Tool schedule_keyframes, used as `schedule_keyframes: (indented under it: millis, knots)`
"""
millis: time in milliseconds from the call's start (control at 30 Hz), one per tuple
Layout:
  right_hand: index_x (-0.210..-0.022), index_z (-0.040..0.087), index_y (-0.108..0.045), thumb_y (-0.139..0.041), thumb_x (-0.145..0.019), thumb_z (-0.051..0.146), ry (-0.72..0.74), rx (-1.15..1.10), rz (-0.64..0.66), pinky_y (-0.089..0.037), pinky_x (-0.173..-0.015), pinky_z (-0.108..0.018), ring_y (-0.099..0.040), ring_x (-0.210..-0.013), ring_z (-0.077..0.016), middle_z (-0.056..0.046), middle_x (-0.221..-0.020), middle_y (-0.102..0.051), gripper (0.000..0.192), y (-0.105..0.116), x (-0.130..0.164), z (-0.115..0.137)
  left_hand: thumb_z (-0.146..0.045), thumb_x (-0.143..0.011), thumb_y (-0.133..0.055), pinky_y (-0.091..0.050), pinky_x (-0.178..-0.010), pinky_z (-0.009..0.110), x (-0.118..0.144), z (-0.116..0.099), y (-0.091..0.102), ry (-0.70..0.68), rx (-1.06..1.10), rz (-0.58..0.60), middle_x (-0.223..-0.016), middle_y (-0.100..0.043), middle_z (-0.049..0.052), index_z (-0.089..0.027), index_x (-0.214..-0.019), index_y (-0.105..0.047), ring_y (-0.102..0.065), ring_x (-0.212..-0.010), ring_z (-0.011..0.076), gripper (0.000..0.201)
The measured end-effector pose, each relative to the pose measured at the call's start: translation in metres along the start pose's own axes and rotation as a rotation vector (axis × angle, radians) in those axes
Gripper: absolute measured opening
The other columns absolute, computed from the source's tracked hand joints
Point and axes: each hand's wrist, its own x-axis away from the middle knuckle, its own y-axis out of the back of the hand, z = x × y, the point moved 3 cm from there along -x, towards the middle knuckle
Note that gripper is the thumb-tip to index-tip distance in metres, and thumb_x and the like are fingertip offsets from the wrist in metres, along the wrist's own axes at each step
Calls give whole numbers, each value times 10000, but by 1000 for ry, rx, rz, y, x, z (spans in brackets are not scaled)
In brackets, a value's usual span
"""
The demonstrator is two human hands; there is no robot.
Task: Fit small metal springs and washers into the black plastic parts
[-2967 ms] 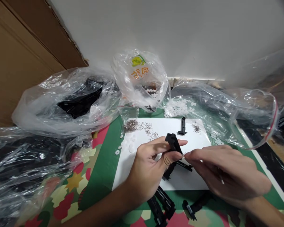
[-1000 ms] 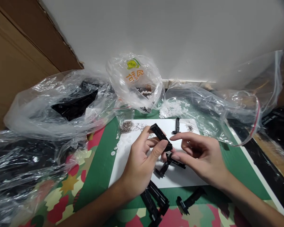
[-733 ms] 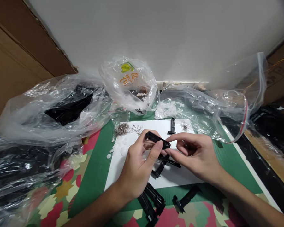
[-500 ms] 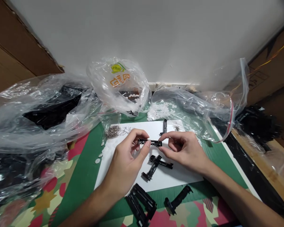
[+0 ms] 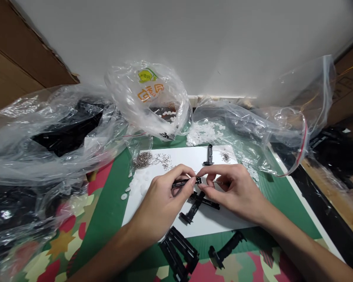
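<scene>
My left hand (image 5: 164, 196) pinches a narrow black plastic part (image 5: 180, 183) between thumb and fingers, above a white sheet (image 5: 161, 223). My right hand (image 5: 235, 190) is closed at the part's right end, its index fingertip touching or nearly touching it. A thin, shiny metal piece (image 5: 218, 182) shows among the right fingers; its kind is not clear. Below the hands, two similar black parts (image 5: 194, 207) lie crossed on the sheet. Another black part (image 5: 209, 155) rests behind them near the sheet's back edge.
Small metal springs or pins (image 5: 142, 159) lie heaped at the sheet's back left, with a smaller pile (image 5: 225, 157) back right. White plastic discs (image 5: 204, 132) are scattered behind. Clear bags (image 5: 153, 113) line the back. More black parts (image 5: 179, 250) lie in front.
The black part has turned and tilted in my left hand, so less of it shows. My right fingers have shifted at its end, and a thin metal piece now shows in them. The view has shifted slightly.
</scene>
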Motion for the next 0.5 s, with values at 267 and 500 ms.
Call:
schedule_keyframes:
  millis: [267,500]
  knots:
    - [-1000,190,-825,-709,-919,163,14,-5,48,-323,-474,-213,-396,-544,-72,12,-782,-730,144,-1,3,3,-348,-1045,-664,-498,-714,229,1,-5,1,-51,48,-64,-846,-726,-20,-213,-918,-695,-688,-804,149,188]
    - [-1045,206,-831,-717,-963,229,44,52,27,-314,-459,-227,-430,-524,-75,1,-798,-755,142,1,6,3,-342,-1057,-633,-468,-707,235,1,-1,1,-65,62,-49,-818,-633,-20,-194,-873,-641,-606,-783,141,236]
